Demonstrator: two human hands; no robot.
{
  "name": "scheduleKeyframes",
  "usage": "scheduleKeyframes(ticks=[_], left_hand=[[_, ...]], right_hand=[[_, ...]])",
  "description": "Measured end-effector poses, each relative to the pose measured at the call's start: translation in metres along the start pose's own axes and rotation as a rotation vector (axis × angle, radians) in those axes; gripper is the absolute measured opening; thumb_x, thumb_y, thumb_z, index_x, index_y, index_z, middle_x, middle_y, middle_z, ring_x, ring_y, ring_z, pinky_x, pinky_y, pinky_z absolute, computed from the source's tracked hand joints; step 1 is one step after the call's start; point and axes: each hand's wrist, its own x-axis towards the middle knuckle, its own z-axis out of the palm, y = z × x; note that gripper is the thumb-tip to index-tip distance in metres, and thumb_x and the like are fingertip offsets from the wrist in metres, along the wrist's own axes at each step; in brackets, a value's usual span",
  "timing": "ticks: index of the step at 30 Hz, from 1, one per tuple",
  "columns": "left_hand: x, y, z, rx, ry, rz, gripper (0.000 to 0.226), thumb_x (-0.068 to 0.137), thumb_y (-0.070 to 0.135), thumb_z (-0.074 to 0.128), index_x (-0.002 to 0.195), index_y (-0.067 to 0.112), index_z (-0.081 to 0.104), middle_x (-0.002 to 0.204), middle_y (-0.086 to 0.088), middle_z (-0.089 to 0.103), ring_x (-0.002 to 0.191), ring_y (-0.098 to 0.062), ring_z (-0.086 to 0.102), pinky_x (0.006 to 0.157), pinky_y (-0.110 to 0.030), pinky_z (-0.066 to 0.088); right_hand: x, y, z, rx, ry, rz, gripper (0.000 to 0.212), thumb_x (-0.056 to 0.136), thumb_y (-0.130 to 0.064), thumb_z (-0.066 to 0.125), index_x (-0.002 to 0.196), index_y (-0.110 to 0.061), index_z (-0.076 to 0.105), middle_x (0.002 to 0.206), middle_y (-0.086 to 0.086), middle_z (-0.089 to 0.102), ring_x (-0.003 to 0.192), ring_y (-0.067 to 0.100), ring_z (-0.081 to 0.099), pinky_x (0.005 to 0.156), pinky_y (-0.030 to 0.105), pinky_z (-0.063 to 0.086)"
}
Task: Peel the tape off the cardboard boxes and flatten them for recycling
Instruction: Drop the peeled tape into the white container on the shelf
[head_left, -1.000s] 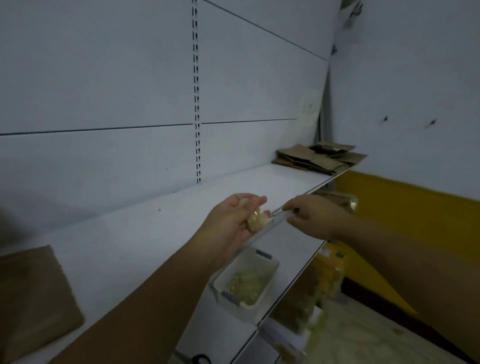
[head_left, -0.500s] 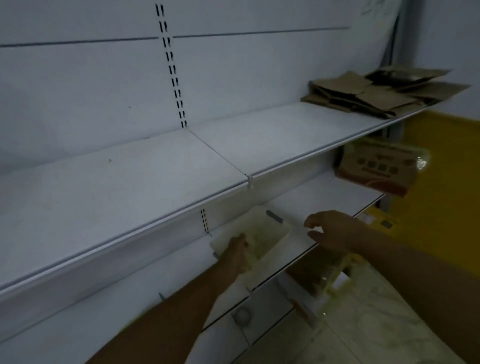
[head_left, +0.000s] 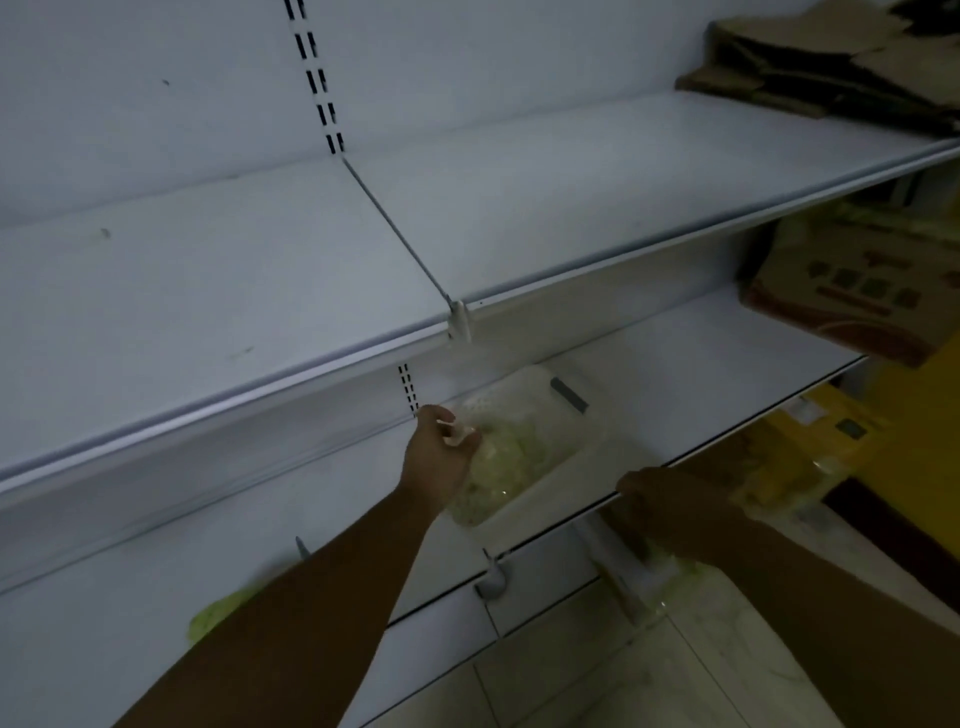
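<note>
On the lower shelf stands a white plastic bin (head_left: 571, 410) holding crumpled clear tape (head_left: 514, 457). Over the bin's near left corner, my left hand (head_left: 439, 460) pinches a small pale wad of tape (head_left: 458, 434) in its fingertips. My right hand (head_left: 662, 491) rests at the front edge of the lower shelf (head_left: 701, 364), right of the bin, with nothing visible in it. A stack of flattened cardboard boxes (head_left: 831, 67) lies at the far right of the upper shelf (head_left: 260, 270). A printed cardboard box (head_left: 857, 296) sits unflattened on the lower shelf at the right.
The white shelving back panel (head_left: 156, 78) rises behind the upper shelf. A green object (head_left: 223, 613) shows beside my left forearm. Below the shelves are a pale tiled floor (head_left: 649, 675) and blurred yellow packaging (head_left: 831, 441). The scene is dim.
My view tipped down from the upper shelf to the lower one. My left hand carried the tape wad down to the bin. My right hand dropped to the lower shelf's edge.
</note>
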Motion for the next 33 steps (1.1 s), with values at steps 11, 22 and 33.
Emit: scheduleKeyframes(ticks=[11,22,33], left_hand=[[0.023,-0.051,0.012,0.618,-0.03,0.173,0.017,0.096,0.027,0.046,0.094,0.014,0.056,0.094,-0.007,0.061,0.089,-0.028,0.062,0.074,-0.03,0.047],[0.026,-0.037,-0.006,0.674,-0.081,0.379,0.023,0.099,0.03,0.039,0.114,0.015,0.046,0.089,-0.008,0.061,0.08,-0.026,0.06,0.071,-0.035,0.051],[0.002,-0.025,-0.022,0.585,-0.132,0.391,0.049,0.086,0.024,0.066,0.122,0.021,0.032,0.119,-0.002,0.057,0.098,-0.023,0.061,0.08,-0.034,0.052]], right_hand=[[0.02,-0.05,0.029,0.045,0.171,-0.116,0.053,0.098,-0.033,0.042,0.147,-0.028,0.023,0.157,-0.005,0.012,0.141,0.016,0.02,0.112,0.031,0.029],[0.03,-0.074,0.028,-0.017,0.176,-0.184,0.056,0.097,-0.032,0.044,0.148,-0.022,0.022,0.158,0.003,0.008,0.144,0.022,0.014,0.113,0.035,0.03],[0.011,-0.08,0.02,-0.08,0.185,-0.158,0.054,0.098,-0.033,0.042,0.147,-0.022,0.023,0.158,0.002,0.01,0.145,0.021,0.013,0.112,0.034,0.028]])
